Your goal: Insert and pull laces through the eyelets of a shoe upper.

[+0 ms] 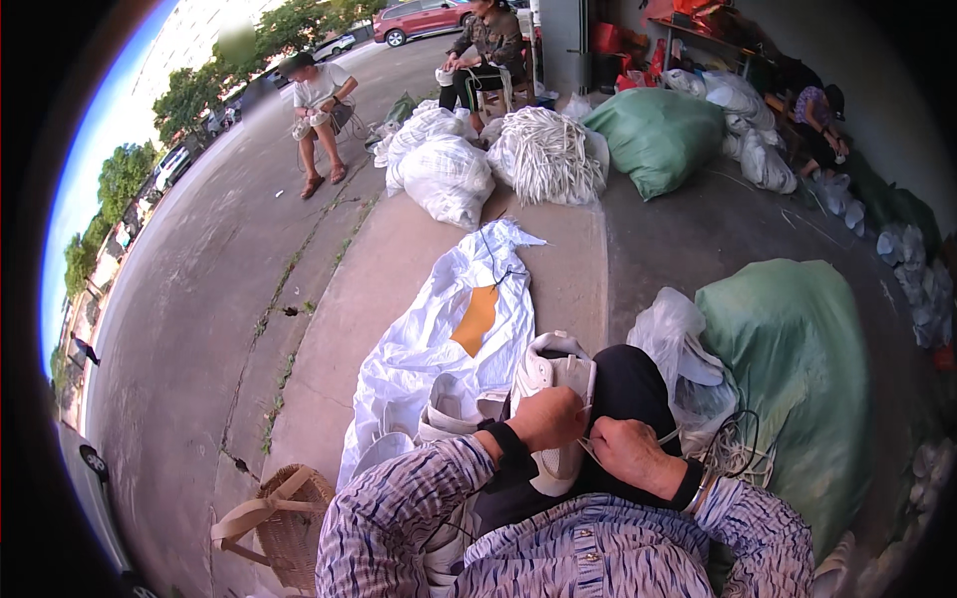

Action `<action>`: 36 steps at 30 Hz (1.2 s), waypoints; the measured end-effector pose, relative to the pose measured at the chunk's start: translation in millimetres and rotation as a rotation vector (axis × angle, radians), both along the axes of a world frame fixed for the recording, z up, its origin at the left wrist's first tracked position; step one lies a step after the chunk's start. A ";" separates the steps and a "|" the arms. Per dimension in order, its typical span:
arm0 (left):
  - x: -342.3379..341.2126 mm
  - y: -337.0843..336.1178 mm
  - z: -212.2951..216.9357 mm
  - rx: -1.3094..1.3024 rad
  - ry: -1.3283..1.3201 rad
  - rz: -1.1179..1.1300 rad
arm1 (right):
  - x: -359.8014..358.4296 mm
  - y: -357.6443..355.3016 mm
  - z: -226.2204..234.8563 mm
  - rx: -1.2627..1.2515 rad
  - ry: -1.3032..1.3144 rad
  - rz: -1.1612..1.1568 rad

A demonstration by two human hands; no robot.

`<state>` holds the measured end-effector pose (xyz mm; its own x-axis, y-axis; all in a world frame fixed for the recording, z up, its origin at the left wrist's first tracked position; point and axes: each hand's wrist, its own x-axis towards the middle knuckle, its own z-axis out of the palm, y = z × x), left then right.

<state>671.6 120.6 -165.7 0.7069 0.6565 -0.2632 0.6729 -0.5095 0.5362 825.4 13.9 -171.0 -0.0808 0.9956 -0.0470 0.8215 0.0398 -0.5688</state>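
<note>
A white shoe upper (pixel 551 374) rests on my lap, over my dark trousers. My left hand (pixel 550 417) is closed on its near edge and pinches a thin white lace (pixel 666 437). My right hand (pixel 630 450) sits just to the right of it, fingers curled around the same lace. The two hands nearly touch. More white shoe pieces (pixel 451 404) lie to the left of my knee.
A flat white sack (pixel 439 329) lies on the concrete ahead. A green sack (pixel 797 349) and clear plastic bags (pixel 678 349) stand at my right, a woven basket (pixel 284 523) at lower left. Farther off are full sacks, a bundle of white strips (pixel 543 154) and three seated people.
</note>
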 end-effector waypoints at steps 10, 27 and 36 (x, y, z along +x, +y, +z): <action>-5.3 -26.4 14.4 0.200 -0.021 -0.143 | -8.2 10.2 6.0 -0.094 -0.109 0.020; -15.3 -35.4 12.7 0.149 -0.246 0.084 | -22.0 5.5 20.6 -0.733 0.818 -0.293; -20.0 -26.2 -3.7 0.030 -0.341 0.002 | -20.5 16.8 34.3 0.367 -0.097 0.170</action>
<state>651.6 94.4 -169.4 0.7494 0.6620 0.0074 0.4585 -0.5271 0.7155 804.8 30.7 -136.7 -0.2582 0.9206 0.2931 0.8348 0.3653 -0.4120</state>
